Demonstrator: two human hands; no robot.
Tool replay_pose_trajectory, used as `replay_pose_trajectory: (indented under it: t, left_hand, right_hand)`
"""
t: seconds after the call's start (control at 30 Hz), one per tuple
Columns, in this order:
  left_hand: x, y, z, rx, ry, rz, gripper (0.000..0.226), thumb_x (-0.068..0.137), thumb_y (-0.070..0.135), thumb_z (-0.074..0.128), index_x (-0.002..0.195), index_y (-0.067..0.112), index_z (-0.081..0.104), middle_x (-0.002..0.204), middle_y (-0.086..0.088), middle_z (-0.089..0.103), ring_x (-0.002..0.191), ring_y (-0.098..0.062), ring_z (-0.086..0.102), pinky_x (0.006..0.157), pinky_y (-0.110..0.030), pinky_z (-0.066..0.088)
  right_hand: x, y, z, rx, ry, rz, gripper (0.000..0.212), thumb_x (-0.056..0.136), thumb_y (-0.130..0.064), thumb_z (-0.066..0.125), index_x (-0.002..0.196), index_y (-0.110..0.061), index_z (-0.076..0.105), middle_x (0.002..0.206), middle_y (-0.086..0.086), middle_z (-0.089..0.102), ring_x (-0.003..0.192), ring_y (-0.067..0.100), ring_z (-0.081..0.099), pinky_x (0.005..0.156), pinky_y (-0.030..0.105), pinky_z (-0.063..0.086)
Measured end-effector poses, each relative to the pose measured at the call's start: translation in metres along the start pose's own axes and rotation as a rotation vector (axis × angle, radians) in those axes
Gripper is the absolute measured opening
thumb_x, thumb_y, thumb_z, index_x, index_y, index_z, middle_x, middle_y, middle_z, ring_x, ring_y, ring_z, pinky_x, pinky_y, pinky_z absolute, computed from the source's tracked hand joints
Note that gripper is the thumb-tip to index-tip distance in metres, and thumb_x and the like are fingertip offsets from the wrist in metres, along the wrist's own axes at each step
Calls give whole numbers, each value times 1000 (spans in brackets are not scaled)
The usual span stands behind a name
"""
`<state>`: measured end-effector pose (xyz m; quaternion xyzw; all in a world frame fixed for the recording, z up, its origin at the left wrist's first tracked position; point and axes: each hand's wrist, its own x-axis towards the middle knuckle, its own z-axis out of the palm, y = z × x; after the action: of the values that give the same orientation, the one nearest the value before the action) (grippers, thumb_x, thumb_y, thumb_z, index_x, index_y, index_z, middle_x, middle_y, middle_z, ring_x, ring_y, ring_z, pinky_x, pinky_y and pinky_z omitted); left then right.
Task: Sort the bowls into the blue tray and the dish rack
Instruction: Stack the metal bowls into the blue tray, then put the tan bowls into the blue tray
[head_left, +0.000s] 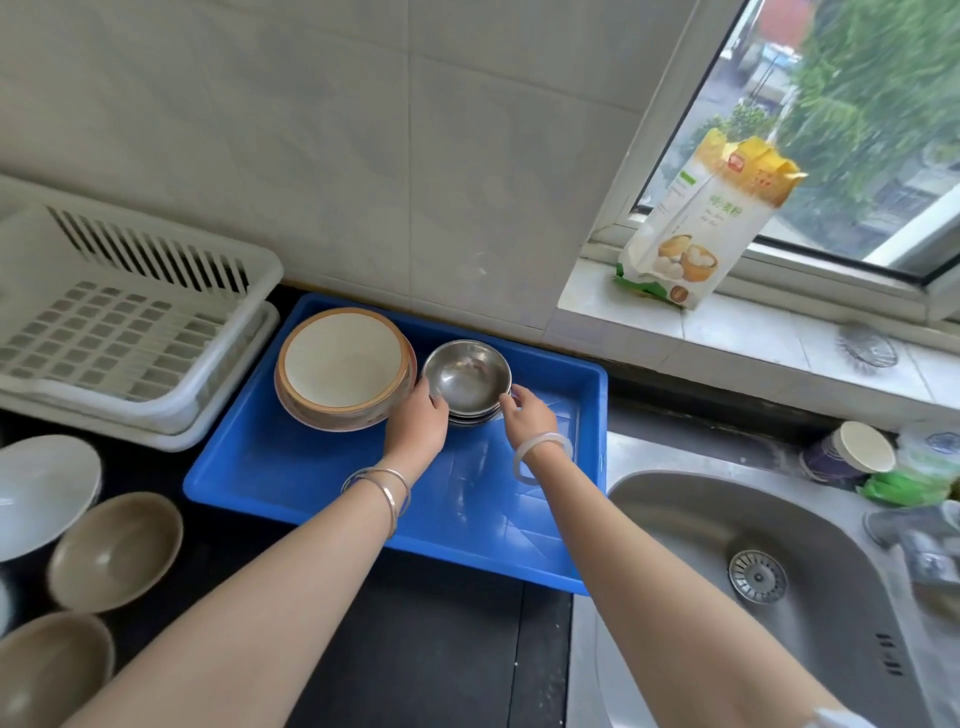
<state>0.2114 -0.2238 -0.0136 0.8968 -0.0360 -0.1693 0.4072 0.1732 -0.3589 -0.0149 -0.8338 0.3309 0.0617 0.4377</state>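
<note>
A blue tray (291, 467) lies on the dark counter against the tiled wall. In its far part sit a brown-rimmed cream plate stack (343, 364) and, to its right, a stack of steel bowls (466, 376). My left hand (418, 423) grips the steel stack's left rim and my right hand (527, 415) grips its right rim. A white dish rack (124, 322) stands left of the tray with nothing in it. At the lower left are a white bowl (41, 488) and two brown bowls (115, 551) (52, 670).
A steel sink (769, 571) lies to the right of the tray. A flour bag (696, 223) stands on the window sill. Paper cups (852, 452) and green plastic (904, 486) sit behind the sink. Dark counter lies between my arms.
</note>
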Motion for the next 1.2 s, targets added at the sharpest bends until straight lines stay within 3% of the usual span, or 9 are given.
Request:
replay_pose_trajectory:
  t: [0.07,0.2,0.27,0.33,0.53,0.7,0.83,1.07,1.2]
  left_hand:
    - [-6,-2,-4,4,-12,7,30,96,17,35,117,5,52,105,-25,61,86,-35,55,67,-37,40]
    - [-35,-14,-28,-7,1,-6,38,97,22,35,123,0,52,126,-22,56,113,-40,52,88,-46,45]
    - [-54,-28,-45,-36,35,-22,33,95,24,34,87,3,59,90,-22,62,87,-48,49,64,-45,45]
    - [-76,-48,-67,-51,97,-61,33,92,26,35,61,16,38,58,-5,40,64,-33,33,47,-35,25]
    - [-142,-135,-123,-129,312,-201,29,96,27,42,116,15,61,113,-6,65,100,-22,59,77,-29,41]
    - [-190,-200,-155,-187,627,-363,23,90,9,55,112,8,61,108,-9,66,87,-17,58,76,-27,42]
    - [-218,-239,-173,-79,759,-476,27,82,3,63,108,10,63,115,-14,60,104,-33,55,91,-39,39]
    - [-242,-281,-177,-367,718,-628,39,81,1,64,117,12,53,114,-12,59,85,-23,59,78,-34,45]
    - [-241,-293,-174,-479,677,-661,29,85,6,59,113,16,56,110,-6,65,94,-21,59,78,-31,44]
  right_hand:
    - [-7,1,-4,-17,15,21,38,97,-26,36,128,-13,54,126,9,61,112,26,54,77,25,33]
    - [-40,-4,2,13,32,-31,34,96,-26,36,114,-11,61,111,9,67,100,27,61,78,32,44]
    - [-62,-8,13,49,-20,-62,30,95,-25,38,99,-9,63,95,7,69,89,27,64,75,35,47]
    - [-87,-10,32,124,-72,-78,25,94,-23,40,90,-13,63,82,2,66,74,20,63,64,29,46]
    - [-155,-17,114,116,-280,-122,22,91,-24,43,83,-22,63,69,-11,65,62,8,62,63,23,48]
    - [-183,-45,188,-14,-533,-118,20,94,-29,42,99,-23,61,82,-6,66,71,10,63,66,22,50]
    - [-186,-75,235,-114,-559,-77,28,94,-31,43,118,-22,55,94,3,67,80,19,66,79,35,55]
    - [-177,-107,278,-222,-469,-14,32,93,-22,45,123,-13,47,105,16,64,91,31,66,86,46,55]
    - [-175,-110,280,-175,-456,5,36,89,-7,50,125,-11,48,110,15,64,96,33,66,91,46,53]
